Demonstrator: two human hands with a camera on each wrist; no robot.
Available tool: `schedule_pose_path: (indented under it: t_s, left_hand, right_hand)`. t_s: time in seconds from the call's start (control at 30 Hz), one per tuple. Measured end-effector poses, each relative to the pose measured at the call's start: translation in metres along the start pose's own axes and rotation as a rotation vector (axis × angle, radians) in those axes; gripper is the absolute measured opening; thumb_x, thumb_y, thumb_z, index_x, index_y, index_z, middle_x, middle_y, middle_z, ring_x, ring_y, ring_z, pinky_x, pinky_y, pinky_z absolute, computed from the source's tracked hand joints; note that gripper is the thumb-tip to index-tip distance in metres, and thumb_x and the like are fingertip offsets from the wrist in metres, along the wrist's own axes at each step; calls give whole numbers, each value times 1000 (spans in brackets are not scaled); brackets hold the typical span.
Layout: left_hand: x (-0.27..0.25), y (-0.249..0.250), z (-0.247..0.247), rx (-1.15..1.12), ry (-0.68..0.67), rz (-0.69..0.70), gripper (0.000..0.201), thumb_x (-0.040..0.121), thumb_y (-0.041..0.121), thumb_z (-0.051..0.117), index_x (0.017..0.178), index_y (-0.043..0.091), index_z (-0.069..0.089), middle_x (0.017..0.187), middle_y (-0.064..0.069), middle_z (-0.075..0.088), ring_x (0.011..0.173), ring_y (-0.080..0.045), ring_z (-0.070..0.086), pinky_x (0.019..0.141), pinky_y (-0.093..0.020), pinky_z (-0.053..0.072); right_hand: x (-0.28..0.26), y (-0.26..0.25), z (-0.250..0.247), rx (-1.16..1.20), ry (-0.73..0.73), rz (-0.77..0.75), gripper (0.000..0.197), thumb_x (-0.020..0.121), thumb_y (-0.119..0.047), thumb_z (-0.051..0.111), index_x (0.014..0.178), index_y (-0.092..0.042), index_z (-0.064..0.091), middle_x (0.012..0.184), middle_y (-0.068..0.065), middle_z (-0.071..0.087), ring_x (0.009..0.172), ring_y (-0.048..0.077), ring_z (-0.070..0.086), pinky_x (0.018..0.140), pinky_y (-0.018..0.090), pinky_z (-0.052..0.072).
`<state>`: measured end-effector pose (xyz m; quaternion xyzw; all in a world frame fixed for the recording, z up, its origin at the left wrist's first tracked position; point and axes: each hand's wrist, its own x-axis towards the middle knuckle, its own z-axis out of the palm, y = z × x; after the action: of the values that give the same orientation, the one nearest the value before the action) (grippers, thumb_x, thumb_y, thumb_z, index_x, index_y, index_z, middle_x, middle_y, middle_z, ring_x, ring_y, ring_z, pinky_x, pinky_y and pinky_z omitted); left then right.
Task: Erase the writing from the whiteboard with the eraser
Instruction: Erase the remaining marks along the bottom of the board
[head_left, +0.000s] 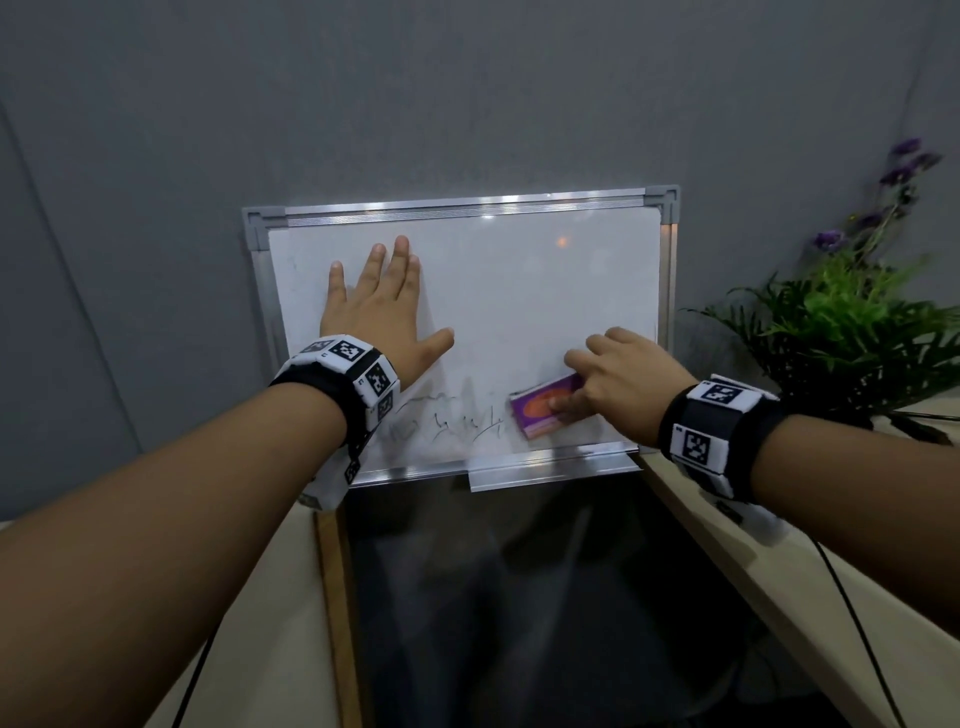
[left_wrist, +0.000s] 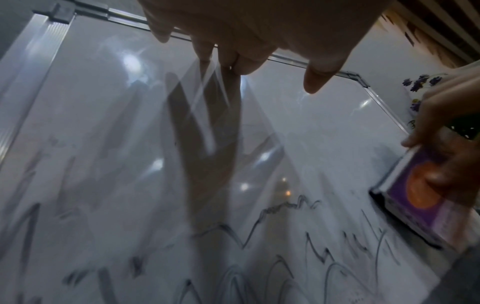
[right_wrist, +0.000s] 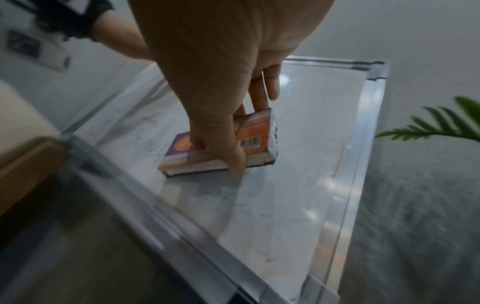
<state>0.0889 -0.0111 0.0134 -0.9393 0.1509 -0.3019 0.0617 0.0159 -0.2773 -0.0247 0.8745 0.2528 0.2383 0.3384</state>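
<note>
A metal-framed whiteboard (head_left: 519, 291) leans against the grey wall. Dark scribbled writing (head_left: 447, 423) runs along its lower left; the same writing (left_wrist: 259, 236) fills the lower part of the left wrist view. My left hand (head_left: 379, 306) lies flat with straight fingers on the board's upper left. My right hand (head_left: 613, 379) grips a purple and orange eraser (head_left: 540, 410) against the board's lower right, just right of the writing. The eraser (right_wrist: 221, 148) has a black felt base on the board, with my thumb and fingers (right_wrist: 233, 152) pinching its sides. The eraser (left_wrist: 420, 195) also shows at the right edge of the left wrist view.
A green plant with purple flowers (head_left: 852, 312) stands right of the board on a pale wooden ledge (head_left: 779, 571). A dark glass tabletop (head_left: 519, 597) lies below the board's small tray (head_left: 550, 475). Thin black cables (head_left: 857, 623) hang from both wristbands.
</note>
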Motion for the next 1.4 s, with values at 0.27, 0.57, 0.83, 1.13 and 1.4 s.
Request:
schedule_pose_path:
  t_s: [0.27,0.57,0.83,1.13,1.4]
  left_hand:
    - [0,2,-3,-2,-16,-7,89,87,68,22,153,16,-7,159,1,-20,147,-19,-12,117,-54,-2]
    - [0,1,-3,1,-27,-8,89,87,69,21,153,16,-8,158,0,-21,147,-20,-12,117,-54,-2]
    - [-1,1,-3,2,-26,-12,89,87,69,22,153,16,-8,159,0,-20,147,-19,-12,117,-54,-2]
    - [0,0,-2,-13,-17,-6,89,88,68,23,153,16,-7,159,1,-20,147,-19,-12,117,-54,-3]
    - [-1,1,-1,-8,-32,-8,88,88,68,23,153,17,-9,158,1,-22,147,-19,-13,117,-54,-4]
  right_hand:
    - [-14,15,-11,-50,-32,145,32,82,-30,68,110,-47,65,83,3,50,71,26,46,63,36,30]
    - [-10,0,-3,-44,-91,61,31,88,-27,60,113,-45,62,97,1,52,84,25,48,71,36,32]
    - [8,-16,-7,-17,13,70,27,80,-27,66,99,-46,69,79,2,51,67,25,46,62,35,28]
    - [8,-5,-11,-5,72,128,40,80,-21,66,106,-51,65,79,3,47,67,26,44,62,36,23]
    - [18,-32,-2,19,56,38,32,76,-25,70,98,-49,68,76,1,48,64,25,46,61,36,28]
